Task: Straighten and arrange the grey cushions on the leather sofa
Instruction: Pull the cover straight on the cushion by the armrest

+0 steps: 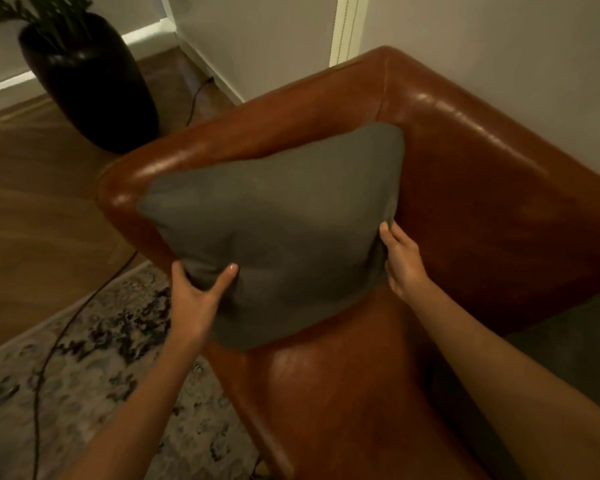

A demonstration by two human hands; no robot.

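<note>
I see a grey cushion held with both hands over the far left corner of the leather sofa. The cushion stands tilted, one corner pointing down to the seat, and its upper edge lies against the left armrest and the corner of the backrest. My left hand grasps the near left edge of the cushion: the thumb presses on the front face and the fingers are curled behind the fabric. My right hand holds the right edge, with the fingers wrapped around the side so that the fabric is pinched; I cannot see the fingertips behind it. At the right border, on the seat, a second grey cushion lies partly out of view, well apart from the first. On the left, beside the sofa, a patterned rug covers the wooden floor, and a dark cable runs over it. Far on the left stands a big black vase with a green plant.
</note>
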